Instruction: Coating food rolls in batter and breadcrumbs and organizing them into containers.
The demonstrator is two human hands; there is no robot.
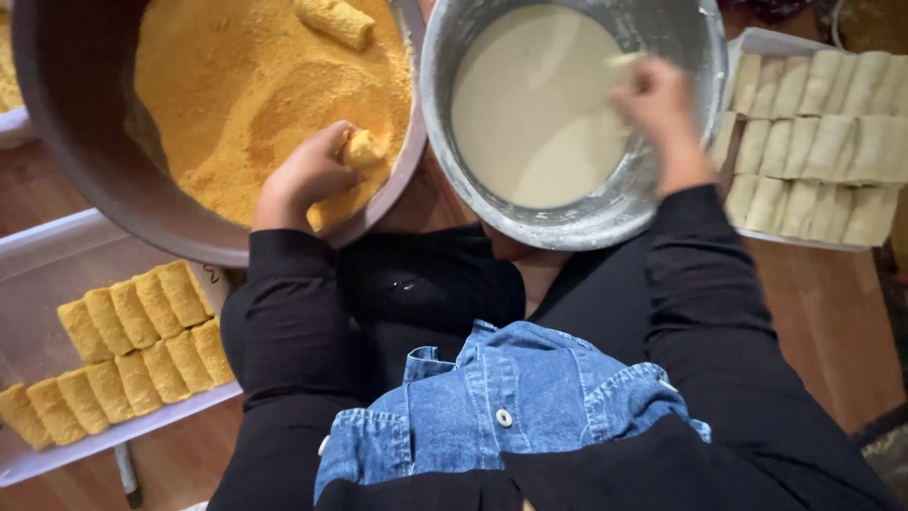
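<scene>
Your left hand (307,175) clasps a crumb-coated roll (362,149) in the brown bowl (85,142) of orange crumbs; it looks light and soft, so hold it along its sides. Your right hand (657,99), blurred, pinches a pale roll (624,64) over the batter in the metal bowl (605,213); wet, it is likely slippery.

Colour rundown: the breadcrumbs (236,85) under the left hand (303,175) are a bright golden orange, sitting in a dark brown bowl (76,123). The roll (362,149) in that hand is coated the same orange-yellow. By the right hand (653,99), the batter (534,104) is a pale creamy beige inside a dull grey metal bowl (586,222) with whitish smears. Right of that hand, the plain rolls (813,142) are off-white, on a white tray (757,40). Left of the left hand, the breaded rolls (132,350) are golden yellow on a clear, whitish tray (57,255). Sleeves (284,322) are black, and the denim (501,407) is faded blue with a white button.
</scene>
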